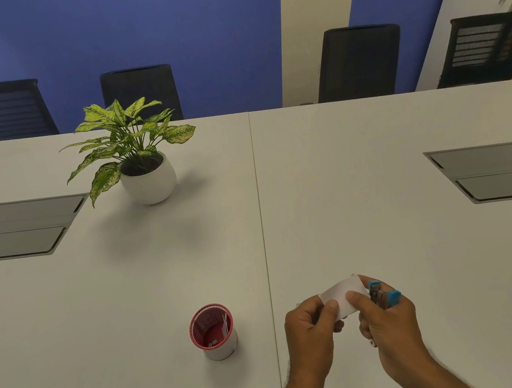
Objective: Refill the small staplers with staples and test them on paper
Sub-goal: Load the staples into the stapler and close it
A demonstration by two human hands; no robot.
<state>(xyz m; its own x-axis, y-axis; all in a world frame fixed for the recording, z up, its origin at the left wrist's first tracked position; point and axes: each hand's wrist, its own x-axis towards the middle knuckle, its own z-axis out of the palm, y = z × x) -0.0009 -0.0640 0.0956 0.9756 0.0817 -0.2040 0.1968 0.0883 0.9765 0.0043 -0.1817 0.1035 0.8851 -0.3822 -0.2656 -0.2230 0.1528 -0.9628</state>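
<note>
A small white slip of paper [342,295] is held above the white table [431,265] near its front edge. My left hand [309,331] pinches the paper's left end. My right hand [389,317] pinches the right end with its thumb and also grips a small blue stapler [385,295], which sticks out past the fingers. Most of the stapler's body is hidden by that hand. A red-rimmed white cup [215,332] stands to the left of my hands; it holds small staple boxes and bits of paper.
A potted plant in a white pot [147,178] stands at the back left. Grey cable hatches are set into the table at the left [14,229] and right [500,171]. Several black chairs [357,59] line the far side.
</note>
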